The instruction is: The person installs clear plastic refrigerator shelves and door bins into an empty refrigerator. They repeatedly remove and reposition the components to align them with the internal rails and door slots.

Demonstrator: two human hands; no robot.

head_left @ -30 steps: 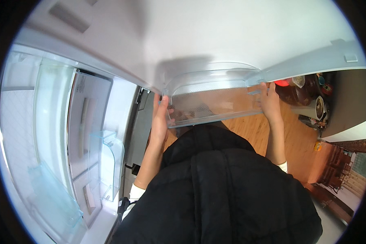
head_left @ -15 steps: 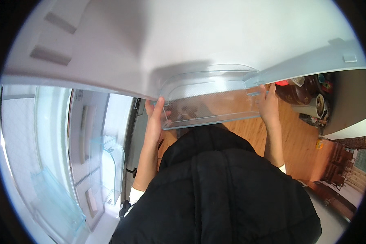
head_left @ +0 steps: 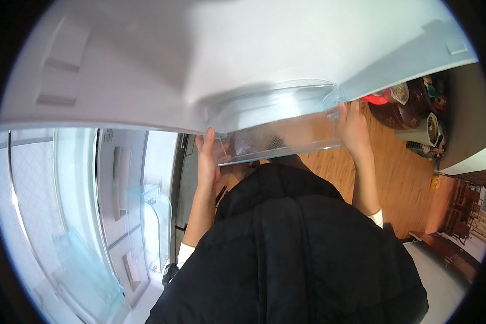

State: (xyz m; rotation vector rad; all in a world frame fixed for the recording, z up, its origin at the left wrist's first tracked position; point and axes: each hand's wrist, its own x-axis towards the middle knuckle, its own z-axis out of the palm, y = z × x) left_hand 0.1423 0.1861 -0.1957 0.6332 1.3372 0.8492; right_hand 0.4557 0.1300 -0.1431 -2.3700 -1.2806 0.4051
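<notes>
A clear plastic fridge door bin (head_left: 286,129) is held level against the white inner face of a fridge door (head_left: 264,48). My left hand (head_left: 207,156) grips its left end, thumb up along the outside and the other fingers partly seen through the plastic. Round the right end closes my right hand (head_left: 354,128), its fingertips at the upper corner beside the door's edge. The bin looks bare inside; the floor shows through its textured bottom.
At the left, the open fridge has clear shelves and another clear door bin (head_left: 155,227). Moulded lugs (head_left: 59,101) stick out of the door's left side. Beyond its right edge are a dark brown pot (head_left: 389,114), a red item and a wooden floor (head_left: 391,178).
Both hands have shifted the bin slightly up and toward the door, its right end tipping a little higher. My view has turned slightly. Both hands keep their hold.
</notes>
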